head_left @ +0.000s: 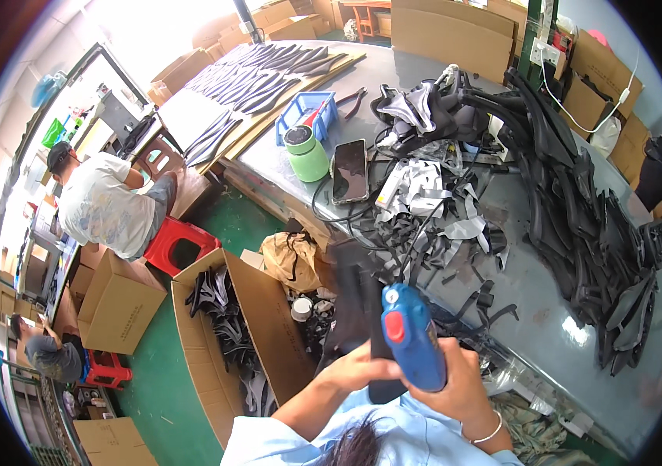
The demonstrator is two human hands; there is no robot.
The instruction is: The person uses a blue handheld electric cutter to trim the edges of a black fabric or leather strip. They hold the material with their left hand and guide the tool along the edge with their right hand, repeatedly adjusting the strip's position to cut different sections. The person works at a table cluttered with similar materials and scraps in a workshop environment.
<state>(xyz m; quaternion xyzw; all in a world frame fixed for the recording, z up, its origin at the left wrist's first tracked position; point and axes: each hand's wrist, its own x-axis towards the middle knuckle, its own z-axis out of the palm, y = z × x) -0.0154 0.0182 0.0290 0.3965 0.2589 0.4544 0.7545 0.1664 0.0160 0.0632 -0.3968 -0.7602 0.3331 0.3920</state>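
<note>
Gripped in my right hand (455, 380) is a blue handheld power tool (416, 342) with a red button; its exact kind I cannot make out. My left hand (358, 369) is closed on a black sheet-like piece (379, 380), right beside the tool. That piece is partly hidden by the tool, and its upper part is smeared by motion. Both hands are close together in front of me, at the near edge of the metal table (541, 311). Closest on the table lies a heap of grey and black scrap strips (432, 202).
Black curved parts (572, 202) are piled along the table's right. A phone (350, 171), green jar (305, 154), blue basket (308, 113) and pliers (356, 102) stand or lie farther back. A carton (269, 326) of black parts is at left. Two people sit on red stools (179, 245).
</note>
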